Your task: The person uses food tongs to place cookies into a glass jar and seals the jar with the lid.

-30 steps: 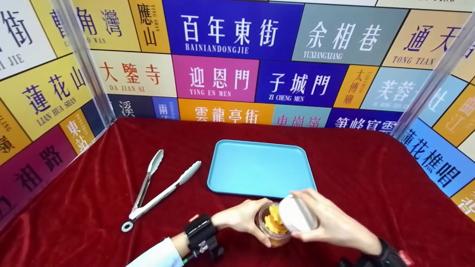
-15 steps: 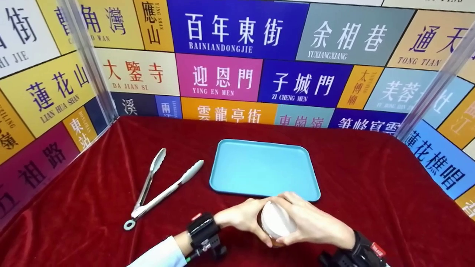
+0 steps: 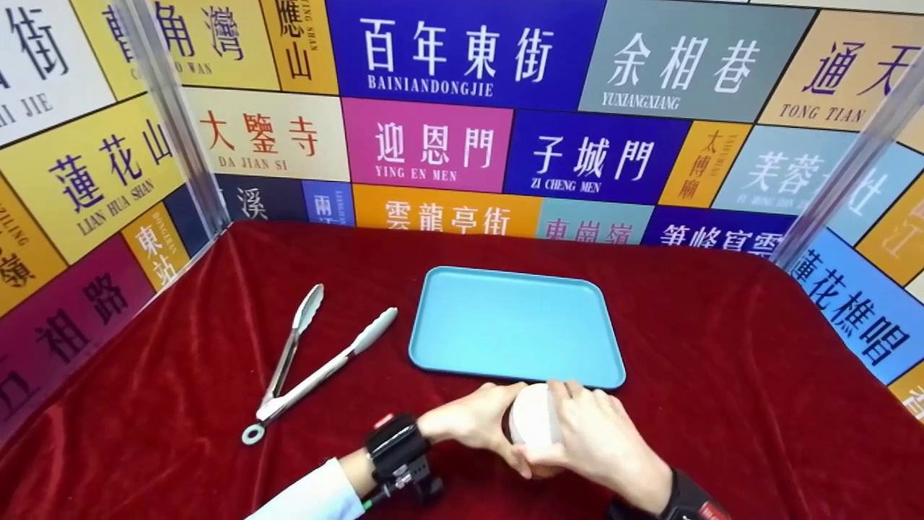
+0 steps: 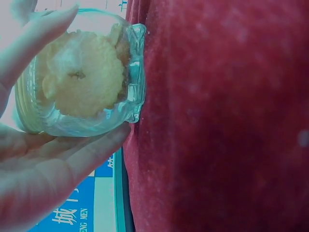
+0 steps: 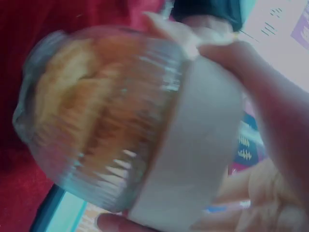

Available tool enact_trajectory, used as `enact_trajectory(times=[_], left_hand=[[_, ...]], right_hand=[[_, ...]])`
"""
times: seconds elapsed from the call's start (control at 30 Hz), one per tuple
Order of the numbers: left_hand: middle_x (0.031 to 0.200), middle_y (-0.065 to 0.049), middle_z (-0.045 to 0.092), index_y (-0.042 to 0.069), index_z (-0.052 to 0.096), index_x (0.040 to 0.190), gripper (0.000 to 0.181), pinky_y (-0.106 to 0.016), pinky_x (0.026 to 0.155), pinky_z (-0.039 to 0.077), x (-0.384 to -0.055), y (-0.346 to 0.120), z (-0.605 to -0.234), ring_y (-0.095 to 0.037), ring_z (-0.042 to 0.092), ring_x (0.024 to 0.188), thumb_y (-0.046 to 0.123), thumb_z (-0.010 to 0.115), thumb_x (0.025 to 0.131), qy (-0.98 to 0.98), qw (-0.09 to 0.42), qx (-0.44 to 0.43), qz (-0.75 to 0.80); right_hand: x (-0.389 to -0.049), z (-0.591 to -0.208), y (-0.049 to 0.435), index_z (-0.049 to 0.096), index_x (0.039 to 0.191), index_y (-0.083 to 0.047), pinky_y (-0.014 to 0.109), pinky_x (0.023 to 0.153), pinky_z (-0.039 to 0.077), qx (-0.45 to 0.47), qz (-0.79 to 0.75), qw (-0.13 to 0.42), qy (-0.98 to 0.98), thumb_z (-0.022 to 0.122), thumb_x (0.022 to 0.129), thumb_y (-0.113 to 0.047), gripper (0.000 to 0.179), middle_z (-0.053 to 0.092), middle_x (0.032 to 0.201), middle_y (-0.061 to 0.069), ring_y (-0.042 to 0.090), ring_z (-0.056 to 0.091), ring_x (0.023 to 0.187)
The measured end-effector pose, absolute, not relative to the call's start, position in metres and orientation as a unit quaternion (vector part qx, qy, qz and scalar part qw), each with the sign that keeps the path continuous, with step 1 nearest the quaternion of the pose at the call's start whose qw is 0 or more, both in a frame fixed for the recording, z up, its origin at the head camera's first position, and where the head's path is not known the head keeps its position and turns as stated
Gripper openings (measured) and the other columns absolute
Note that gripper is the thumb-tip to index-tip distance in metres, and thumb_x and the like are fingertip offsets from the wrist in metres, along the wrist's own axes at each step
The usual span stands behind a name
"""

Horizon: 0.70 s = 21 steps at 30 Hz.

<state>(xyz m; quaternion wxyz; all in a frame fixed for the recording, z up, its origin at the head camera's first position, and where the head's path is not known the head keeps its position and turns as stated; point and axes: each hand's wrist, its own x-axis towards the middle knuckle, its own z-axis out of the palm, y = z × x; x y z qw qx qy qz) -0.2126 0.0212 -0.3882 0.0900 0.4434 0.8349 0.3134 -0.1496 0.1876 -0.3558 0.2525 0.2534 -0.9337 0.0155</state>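
My left hand (image 3: pixel 476 420) grips a clear jar (image 4: pixel 87 113) from its left side, thumb and fingers around the wall. Inside the jar are golden, wavy-edged pieces (image 4: pixel 87 72) that look like biscuits. A white lid (image 3: pixel 533 419) covers the jar's mouth, and my right hand (image 3: pixel 606 440) holds it by the rim from the right. In the right wrist view the wide white side of the lid (image 5: pixel 193 145) sits against the ribbed jar. Both hands are just in front of the blue tray (image 3: pixel 516 325). Most of the jar is hidden in the head view.
Metal tongs (image 3: pixel 307 386) with pale tips lie spread on the dark red cloth (image 3: pixel 166 361), left of the tray. Panels with coloured street-name signs (image 3: pixel 426 152) stand around the back and sides of the table.
My right hand has brought the lid from beside the jar onto its mouth, covering the golden pieces. Since then the right hand has turned on the lid. The left hand keeps its grip.
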Motion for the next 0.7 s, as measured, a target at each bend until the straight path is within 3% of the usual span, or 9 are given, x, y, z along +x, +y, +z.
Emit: enact_trajectory(times=[0.13, 0.2, 0.27, 0.33, 0.4, 0.47, 0.6, 0.7], left_hand=[[0.099, 0.008, 0.058, 0.013, 0.052, 0.114, 0.075, -0.013, 0.076, 0.040, -0.212, 0.021, -0.389, -0.002, 0.052, 0.087, 0.033, 0.086, 0.051, 0.832, 0.082, 0.449, 0.316], [0.100, 0.007, 0.058, 0.013, 0.052, 0.115, 0.075, -0.013, 0.077, 0.040, -0.212, 0.021, -0.389, -0.002, 0.052, 0.088, 0.033, 0.086, 0.051, 0.831, 0.081, 0.451, 0.317], [0.101, 0.007, 0.058, 0.012, 0.051, 0.115, 0.076, -0.013, 0.077, 0.040, -0.213, 0.021, -0.389, -0.002, 0.052, 0.089, 0.034, 0.085, 0.051, 0.832, 0.081, 0.450, 0.315], [0.103, 0.007, 0.058, 0.012, 0.050, 0.117, 0.077, -0.014, 0.079, 0.039, -0.213, 0.020, -0.388, -0.003, 0.052, 0.091, 0.033, 0.085, 0.052, 0.832, 0.081, 0.451, 0.312], [0.103, 0.007, 0.058, 0.012, 0.050, 0.117, 0.076, -0.015, 0.081, 0.039, -0.213, 0.020, -0.387, -0.003, 0.052, 0.092, 0.033, 0.085, 0.053, 0.831, 0.081, 0.454, 0.311], [0.105, 0.007, 0.058, 0.012, 0.048, 0.120, 0.078, -0.016, 0.082, 0.038, -0.213, 0.020, -0.387, -0.003, 0.051, 0.094, 0.033, 0.084, 0.054, 0.826, 0.079, 0.462, 0.313], [0.111, 0.005, 0.057, 0.013, 0.043, 0.126, 0.085, -0.016, 0.085, 0.038, -0.213, 0.020, -0.388, -0.002, 0.051, 0.099, 0.034, 0.084, 0.055, 0.815, 0.070, 0.480, 0.316], [0.108, 0.006, 0.057, 0.013, 0.044, 0.125, 0.084, -0.015, 0.083, 0.038, -0.213, 0.020, -0.388, -0.002, 0.051, 0.097, 0.034, 0.084, 0.055, 0.815, 0.068, 0.479, 0.318]], right_hand=[[-0.148, -0.361, 0.181, 0.053, 0.072, -0.001, 0.033, 0.040, 0.039, 0.209, -0.008, 0.294, -0.933, 0.063, 0.057, -0.066, 0.067, 0.045, 0.058, 0.005, 0.024, 0.048, 0.046], [-0.147, -0.360, 0.180, 0.055, 0.075, 0.000, 0.034, 0.040, 0.040, 0.198, 0.000, 0.283, -0.939, 0.060, 0.059, -0.070, 0.071, 0.048, 0.059, 0.006, 0.025, 0.050, 0.047], [-0.146, -0.357, 0.184, 0.057, 0.088, 0.005, 0.036, 0.047, 0.044, 0.205, 0.024, 0.238, -0.949, 0.057, 0.062, -0.072, 0.081, 0.056, 0.071, 0.010, 0.027, 0.056, 0.058], [-0.146, -0.352, 0.191, 0.054, 0.108, 0.006, 0.039, 0.060, 0.049, 0.227, 0.064, 0.174, -0.956, 0.055, 0.063, -0.073, 0.090, 0.060, 0.093, 0.013, 0.028, 0.060, 0.079], [-0.148, -0.346, 0.199, 0.044, 0.125, 0.003, 0.042, 0.076, 0.047, 0.267, 0.103, 0.110, -0.952, 0.057, 0.064, -0.070, 0.096, 0.053, 0.117, 0.017, 0.030, 0.054, 0.101], [-0.153, -0.340, 0.206, 0.039, 0.131, 0.000, 0.042, 0.088, 0.042, 0.318, 0.131, 0.055, -0.937, 0.063, 0.065, -0.063, 0.095, 0.044, 0.129, 0.016, 0.028, 0.045, 0.115], [-0.163, -0.336, 0.213, 0.042, 0.129, -0.003, 0.037, 0.088, 0.042, 0.380, 0.148, 0.008, -0.913, 0.071, 0.066, -0.050, 0.084, 0.047, 0.127, 0.007, 0.021, 0.047, 0.112], [-0.165, -0.338, 0.212, 0.050, 0.122, -0.005, 0.030, 0.077, 0.045, 0.372, 0.146, 0.027, -0.916, 0.072, 0.063, -0.051, 0.078, 0.056, 0.114, 0.000, 0.015, 0.054, 0.096]])
